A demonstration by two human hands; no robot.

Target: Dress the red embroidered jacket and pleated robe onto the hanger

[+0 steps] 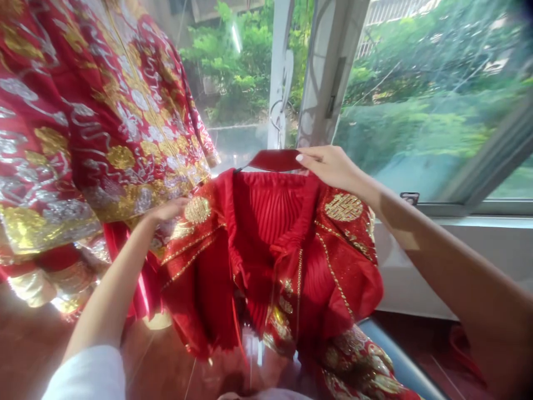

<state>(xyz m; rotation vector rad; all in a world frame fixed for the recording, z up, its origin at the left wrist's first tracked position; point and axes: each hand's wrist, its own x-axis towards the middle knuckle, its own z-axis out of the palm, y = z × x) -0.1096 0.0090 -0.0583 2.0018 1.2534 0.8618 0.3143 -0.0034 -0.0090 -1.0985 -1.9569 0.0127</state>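
At left, a red jacket (133, 116) with gold and silver embroidery is positioned near a pale window frame (325, 72), with green foliage (244, 78) outside and reddish-brown flooring (162, 366) below.

A red jacket (283, 244) hangs neck-up from a dark red hanger (272, 160), whose thin metal hook (272, 114) rises above the middle of its upper edge. The jacket's front is parted below the hanger's lower edge, baring pleated red fabric inside a gathered neckline. Toward each hanger end, a shoulder carries a round gold emblem (343, 207); gold beaded lines (298, 283) run down the front and sleeves.
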